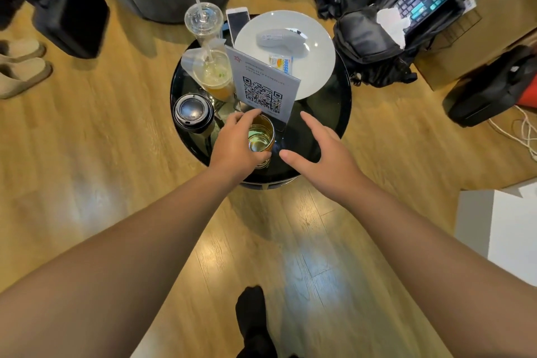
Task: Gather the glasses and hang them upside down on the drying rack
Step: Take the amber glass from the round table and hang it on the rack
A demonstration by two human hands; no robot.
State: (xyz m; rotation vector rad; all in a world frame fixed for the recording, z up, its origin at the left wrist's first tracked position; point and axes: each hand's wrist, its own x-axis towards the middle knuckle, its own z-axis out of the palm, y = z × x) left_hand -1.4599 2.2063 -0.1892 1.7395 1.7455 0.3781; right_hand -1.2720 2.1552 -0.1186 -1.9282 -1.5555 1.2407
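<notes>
Left hand (pixel 235 145) wrapped around glass (pixel 260 136) just before QR sign (pixel 263 86), near table (pixel 325 113) edge. Right hand (pixel 319 151) spread open, empty, beside glass. Best lifted straight up, kept level, clear of sign.

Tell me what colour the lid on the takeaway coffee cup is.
Black, glossy, on the takeaway coffee cup at the round table's left edge; seen in the head view.

Looks like a lounge or café corner in a fitness business: wood-plank floor (pixel 87 154), small round black table (pixel 334 113) with a QR sign (pixel 263 86) near its middle, takeaway cups (pixel 203 19) along its left edge, backpacks (pixel 366 38) and slippers (pixel 23 67) around.
</notes>
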